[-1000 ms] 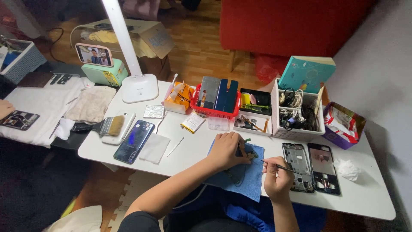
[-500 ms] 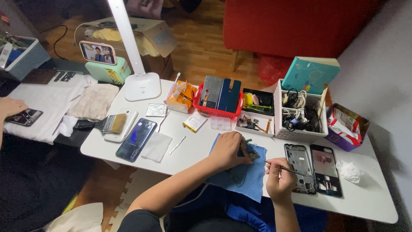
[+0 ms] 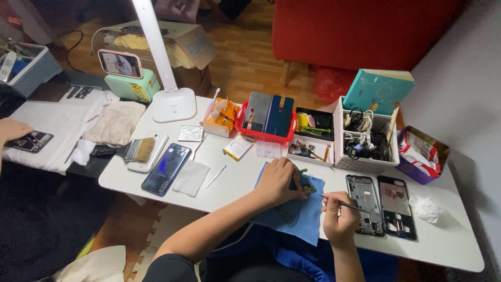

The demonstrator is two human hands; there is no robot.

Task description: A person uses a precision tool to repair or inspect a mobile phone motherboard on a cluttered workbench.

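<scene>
Left hand point(image 3: 279, 180) presses small circuit board point(image 3: 304, 184) flat on blue cloth point(image 3: 300, 211), fingers clenched over it to stop sliding. Right hand point(image 3: 338, 211), at 4 o'clock of board, fingers pinching thin tool point(image 3: 342, 203), tip aimed at board. Phone frames point(image 3: 381, 206) parked at 3 o'clock on worktop point(image 3: 449, 245).

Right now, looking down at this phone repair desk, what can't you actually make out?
Head view only:
- The small circuit board: mostly covered by the left hand.
- The thin tool in the right hand: tip too small to identify.
- The blue cloth: near edge hangs off the table.
- Another person's hand: cut off by the left edge.
</scene>
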